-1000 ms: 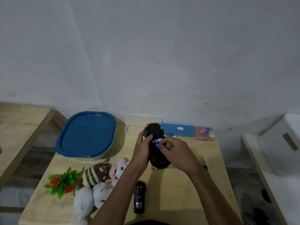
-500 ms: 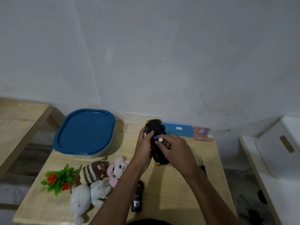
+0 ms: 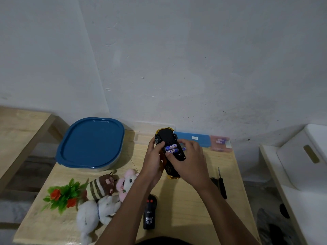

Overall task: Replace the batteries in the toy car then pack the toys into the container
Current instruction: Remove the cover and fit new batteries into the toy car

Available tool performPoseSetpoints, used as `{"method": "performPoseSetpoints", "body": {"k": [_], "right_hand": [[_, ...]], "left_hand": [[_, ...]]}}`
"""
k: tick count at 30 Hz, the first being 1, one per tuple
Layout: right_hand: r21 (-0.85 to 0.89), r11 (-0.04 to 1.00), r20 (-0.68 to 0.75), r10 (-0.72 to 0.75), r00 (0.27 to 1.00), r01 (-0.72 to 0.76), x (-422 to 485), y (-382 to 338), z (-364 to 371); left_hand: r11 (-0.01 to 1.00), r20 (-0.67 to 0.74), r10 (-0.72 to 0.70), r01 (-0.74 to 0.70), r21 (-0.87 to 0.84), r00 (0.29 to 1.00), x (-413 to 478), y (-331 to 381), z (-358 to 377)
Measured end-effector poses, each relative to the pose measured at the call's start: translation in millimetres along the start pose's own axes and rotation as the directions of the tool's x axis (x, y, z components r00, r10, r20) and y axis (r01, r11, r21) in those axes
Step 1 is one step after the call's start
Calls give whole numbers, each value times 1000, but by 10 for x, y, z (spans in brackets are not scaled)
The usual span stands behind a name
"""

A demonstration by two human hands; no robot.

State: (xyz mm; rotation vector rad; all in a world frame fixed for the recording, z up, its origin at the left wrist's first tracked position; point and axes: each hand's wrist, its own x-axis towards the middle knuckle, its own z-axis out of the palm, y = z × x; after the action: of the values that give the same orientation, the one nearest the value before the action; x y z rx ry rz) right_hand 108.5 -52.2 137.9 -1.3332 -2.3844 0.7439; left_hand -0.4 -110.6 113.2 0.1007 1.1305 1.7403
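The toy car (image 3: 167, 147) is held upside down above the far middle of the table (image 3: 185, 209), between both hands. The left hand (image 3: 153, 160) clasps its left side, fingers closed around the body. The right hand (image 3: 190, 164) grips the right side, thumb pressed on the underside just near the batteries (image 3: 171, 149). The car is black underneath with yellow edges showing at both ends, wheels up. Two blue-and-white batteries lie side by side in the open bay. The blue-lidded container (image 3: 92, 144) sits closed to the left.
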Motion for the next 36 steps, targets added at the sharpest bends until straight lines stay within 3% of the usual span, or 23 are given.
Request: {"method": "performPoseSetpoints", "body": {"k": [2,6,14,19,23,25,28,36], "right_hand": [[182,972,130,128,983,-150,36,19,-29],[533,750,409,176,895,-391,62,29,-63],[540,693,506,186,842,-478,139,144,36],[509,738,472,191,860,-443,280,307,146],[493,741,282,360,889,-456,586,750,241],[386,794,225,412,883,-469,766,963,345],[188,873,255,400,880,-451,1003,1143,551],[173,758,171,606,777,-629,1236,1144,1009]], "left_hand": [[1000,11,3,-3,-10,1000,11,-2,-19],[1000,61,0,1,-10,998,14,-3,-29],[999,105,-38,35,26,994,56,-22,-65],[997,44,-71,70,27,997,147,-111,-149],[997,-24,-78,78,-22,997,230,-98,-240],[996,-44,-84,82,-41,995,277,-77,-269],[994,-62,-93,89,-59,994,337,-65,-280],[997,-85,-75,72,-36,994,368,15,-293]]}}
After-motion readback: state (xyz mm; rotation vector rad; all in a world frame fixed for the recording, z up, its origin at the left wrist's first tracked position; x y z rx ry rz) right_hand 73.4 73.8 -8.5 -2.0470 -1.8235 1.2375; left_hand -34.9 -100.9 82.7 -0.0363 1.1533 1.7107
